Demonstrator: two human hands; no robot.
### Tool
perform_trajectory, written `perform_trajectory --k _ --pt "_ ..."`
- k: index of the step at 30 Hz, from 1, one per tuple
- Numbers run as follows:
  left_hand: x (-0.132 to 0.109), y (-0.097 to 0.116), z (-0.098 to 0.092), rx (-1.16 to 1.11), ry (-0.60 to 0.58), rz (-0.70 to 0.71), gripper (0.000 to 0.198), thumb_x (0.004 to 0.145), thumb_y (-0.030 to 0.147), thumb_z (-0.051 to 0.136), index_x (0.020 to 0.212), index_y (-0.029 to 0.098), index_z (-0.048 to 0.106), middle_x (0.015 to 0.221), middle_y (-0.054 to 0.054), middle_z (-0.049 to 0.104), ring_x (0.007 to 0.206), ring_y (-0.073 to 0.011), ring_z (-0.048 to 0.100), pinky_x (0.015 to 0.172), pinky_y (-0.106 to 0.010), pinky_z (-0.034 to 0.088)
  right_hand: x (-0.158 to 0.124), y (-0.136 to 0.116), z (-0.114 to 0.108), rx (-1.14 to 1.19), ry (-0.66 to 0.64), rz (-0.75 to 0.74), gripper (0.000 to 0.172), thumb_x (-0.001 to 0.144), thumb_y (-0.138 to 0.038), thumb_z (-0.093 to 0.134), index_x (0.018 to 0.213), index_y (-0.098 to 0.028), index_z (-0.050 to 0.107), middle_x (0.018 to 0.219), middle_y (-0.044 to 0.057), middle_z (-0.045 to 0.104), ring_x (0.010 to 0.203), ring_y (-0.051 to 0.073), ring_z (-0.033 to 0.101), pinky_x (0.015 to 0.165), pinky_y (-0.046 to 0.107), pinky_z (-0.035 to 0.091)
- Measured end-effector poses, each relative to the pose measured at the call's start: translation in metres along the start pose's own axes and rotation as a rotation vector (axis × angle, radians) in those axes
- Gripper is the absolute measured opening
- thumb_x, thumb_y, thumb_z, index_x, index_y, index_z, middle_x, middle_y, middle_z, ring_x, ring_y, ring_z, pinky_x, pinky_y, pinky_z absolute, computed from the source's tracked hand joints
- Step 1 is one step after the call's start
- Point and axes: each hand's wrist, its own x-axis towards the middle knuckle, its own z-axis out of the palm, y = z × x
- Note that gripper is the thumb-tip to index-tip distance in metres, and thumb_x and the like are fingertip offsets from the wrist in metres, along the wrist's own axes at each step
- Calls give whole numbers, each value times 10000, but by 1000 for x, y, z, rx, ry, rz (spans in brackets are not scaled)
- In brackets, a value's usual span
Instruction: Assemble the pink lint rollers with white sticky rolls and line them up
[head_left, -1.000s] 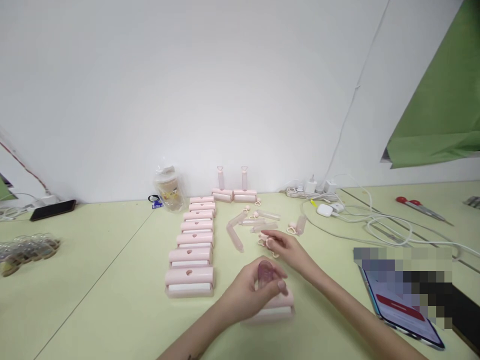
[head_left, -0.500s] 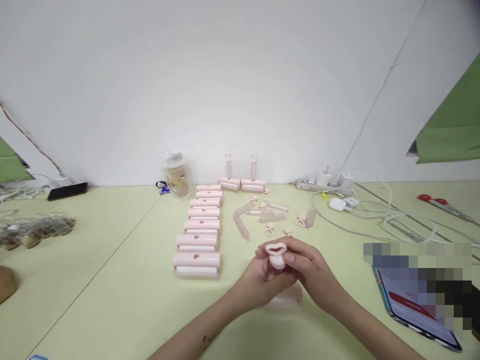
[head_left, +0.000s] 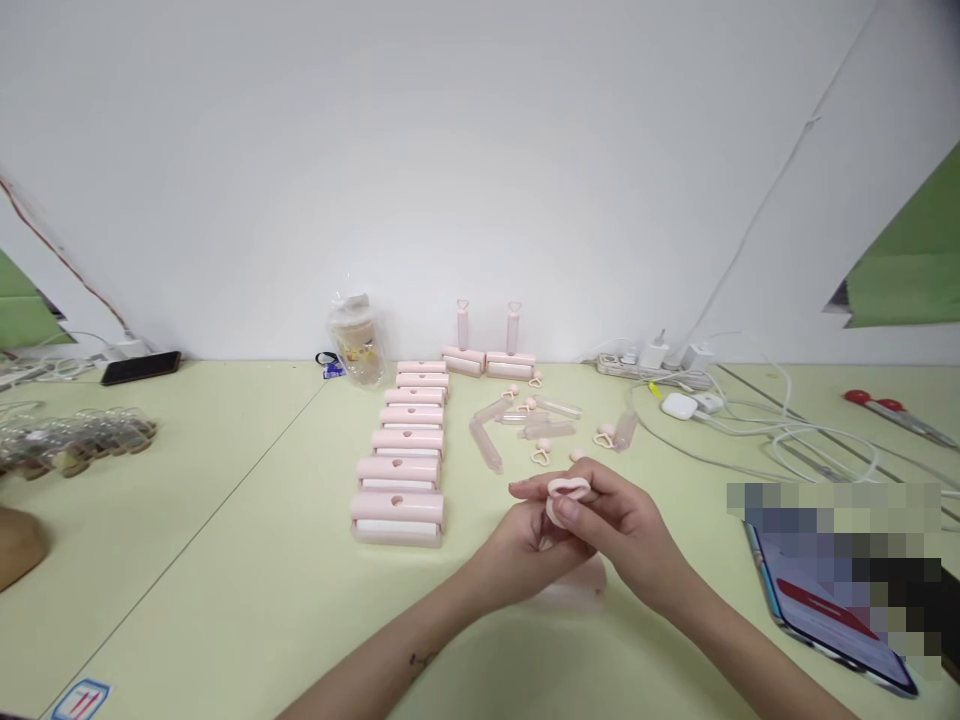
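Both hands meet at the front centre of the table. In my right hand (head_left: pixel 626 525), thumb and fingers pinch a pale pink heart-loop end cap (head_left: pixel 574 487). My left hand (head_left: pixel 517 550) is closed just below it around a translucent pink handle tube, mostly hidden by the fingers. A pink lint roller head (head_left: pixel 589 582) lies under the hands, partly covered. Beyond them lie loose handle tubes (head_left: pixel 486 445) and several heart-loop caps (head_left: pixel 541 453). To the left, pink roller heads (head_left: pixel 398 510) stand in a column, each with a heart-shaped hole.
Two roller heads with upright handles (head_left: pixel 513 330) stand against the wall. A bagged drink cup (head_left: pixel 356 345) is at the back. White cables (head_left: pixel 810 440), a charger case (head_left: pixel 679 406) and red-handled scissors (head_left: pixel 889 408) lie right; a phone (head_left: pixel 832 620) lies front right. Clear bottles (head_left: pixel 75 440) sit left.
My right thumb and fingers have shifted on the heart-loop cap, which is turned and now tilted. The camera view has moved slightly, showing a blue-edged label at bottom left.
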Motion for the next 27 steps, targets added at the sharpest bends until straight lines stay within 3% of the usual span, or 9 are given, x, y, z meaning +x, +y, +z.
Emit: perform_trajectory --k 6,10,14,17,20,23,27 --pt "-1 2 -1 -45 -26 23 149 790 299 556 860 172 519 621 59 383 539 -73 330 509 -212 274 -2 2 3 11 42 -26 165 829 -377 567 783 -220 544 886 80 710 777 208 649 708 338 508" --pt "-3 6 -3 -89 -48 61 415 675 533 639 820 174 490 633 45 399 585 -93 367 525 -219 297 -6 4 7 74 43 -43 164 834 -380 561 801 -222 531 947 89 693 632 163 618 553 284 497" --pt "0 12 2 -140 31 77 559 632 709 546 753 165 496 608 24 440 582 -115 436 556 -243 359 -6 7 8 73 42 -25 204 830 -415 559 789 -220 512 903 78 682 466 105 498 404 230 414" --pt "4 17 12 -145 196 -5 487 698 654 495 667 168 478 557 27 430 508 -103 428 502 -237 357 -6 9 8 70 58 -76 232 812 -442 575 773 -223 508 816 61 676 457 106 473 393 224 394" --pt "8 20 21 -108 313 -90 346 690 495 538 592 188 414 503 54 363 448 -81 358 439 -220 305 -5 9 9 87 59 -85 242 829 -460 544 779 -224 523 877 73 676 483 117 501 412 238 427" --pt "11 17 27 -74 393 -70 215 627 323 550 583 202 378 526 65 316 471 -75 308 440 -215 272 -5 7 10 95 26 -102 216 811 -449 576 790 -235 562 982 87 673 522 136 546 413 252 454" --pt "12 17 29 -50 448 -34 191 577 277 505 528 209 333 533 52 289 514 -94 300 460 -230 267 -4 6 7 138 6 -115 197 777 -438 625 775 -248 573 982 89 689 712 216 628 411 256 476"
